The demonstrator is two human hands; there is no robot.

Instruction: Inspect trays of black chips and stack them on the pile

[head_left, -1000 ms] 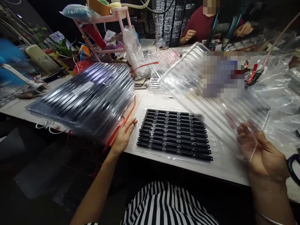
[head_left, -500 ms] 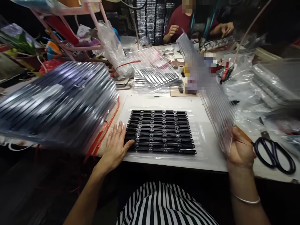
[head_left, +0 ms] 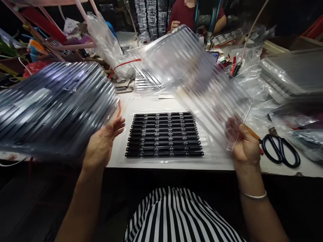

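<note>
My right hand point(head_left: 243, 143) grips the lower right corner of a clear ribbed plastic tray point(head_left: 199, 74), which is held up at a slant and blurred by motion. On the white tabletop below lies another clear tray point(head_left: 209, 153), filled with rows of black slotted strips point(head_left: 164, 134). My left hand point(head_left: 101, 143) is raised off the table, fingers stretched out, beside the near right edge of a stack of filled trays point(head_left: 52, 107). Whether it touches that stack I cannot tell.
Black-handled scissors point(head_left: 280, 148) lie right of my right hand. Clear plastic bags point(head_left: 254, 80) and stacked clear trays point(head_left: 292, 74) crowd the right side. Behind are a pink frame point(head_left: 73, 47), a bagged item point(head_left: 108, 43) and a person in a dark red shirt point(head_left: 183, 15).
My left hand has lifted off the filled tray's left edge and moved left to the stack. The clear tray in my right hand has swung leftward, turning its broad face toward me.
</note>
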